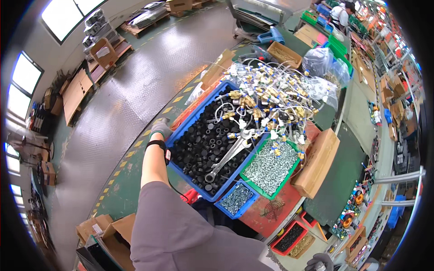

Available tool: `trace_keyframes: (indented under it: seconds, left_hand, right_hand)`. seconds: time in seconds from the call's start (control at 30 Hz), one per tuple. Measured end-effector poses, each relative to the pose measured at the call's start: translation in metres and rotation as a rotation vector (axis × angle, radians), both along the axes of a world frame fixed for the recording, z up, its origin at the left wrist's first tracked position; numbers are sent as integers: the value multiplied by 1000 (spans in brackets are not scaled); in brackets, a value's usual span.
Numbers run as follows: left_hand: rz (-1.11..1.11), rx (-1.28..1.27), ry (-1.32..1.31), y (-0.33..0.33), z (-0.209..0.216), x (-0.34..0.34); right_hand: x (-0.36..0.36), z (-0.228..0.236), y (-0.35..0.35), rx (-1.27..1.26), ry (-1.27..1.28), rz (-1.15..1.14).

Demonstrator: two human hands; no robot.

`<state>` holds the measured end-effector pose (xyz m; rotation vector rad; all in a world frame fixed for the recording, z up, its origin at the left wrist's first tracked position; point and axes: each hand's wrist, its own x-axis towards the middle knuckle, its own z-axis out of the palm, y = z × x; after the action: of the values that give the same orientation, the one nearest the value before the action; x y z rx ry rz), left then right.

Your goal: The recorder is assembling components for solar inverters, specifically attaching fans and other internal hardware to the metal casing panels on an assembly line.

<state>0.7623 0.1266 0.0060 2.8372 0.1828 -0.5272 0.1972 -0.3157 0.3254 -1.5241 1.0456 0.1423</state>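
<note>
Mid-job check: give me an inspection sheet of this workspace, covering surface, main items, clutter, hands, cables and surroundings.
Surface: red worktop, worn, with a dark circular mark.
Main items: large blue bin of black plastic caps and rings, with a steel wrench lying on top.
Clutter: tangle of brass fittings and clear tubes overlapping the bin; closed cardboard box at right.
Hands: left hand, gloved, beside the bin's left rim, contact unclear; right hand, gloved, partly cut off at the lower edge, grip unclear.
Cables: thin dark cord below the left wristband.
Surroundings: grey floor, yellow-and-black floor tape, loaded pallets, co-worker at upper right.
</note>
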Motion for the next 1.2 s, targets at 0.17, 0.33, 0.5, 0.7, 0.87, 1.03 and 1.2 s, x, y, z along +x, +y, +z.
trace_keyframes:
  seconds: [0.17, 0.33, 0.5, 0.7, 0.87, 1.03, 1.2]
  left_hand:
    - [-116, 49, 167, 19, 5, -15]
    - [-43, -134, 147, 33, 5, -13]
    - [-54, -191, 157, 27, 19, -1]
    - [-378, 90, 86, 8, 6, 6]
    - [-442, -25, 57, 9, -18, 13]
    - [-425, 73, 124, 9, -17, 22]
    - [-487, -48, 11, 32, -56, 35]
  right_hand:
    - [15, -6, -7, -11, 55, 66]
    - [51, -15, -20, -20, 47, 193]
    - [85, -19, -26, 3, 43, 223]
    - [134, -33, -23, -13, 6, 275]
    - [145, -31, -13, 12, 83, 335]
    - [138, -37, -7, 73, 120, 324]
    - [112, -44, 0, 100, 131, 245]
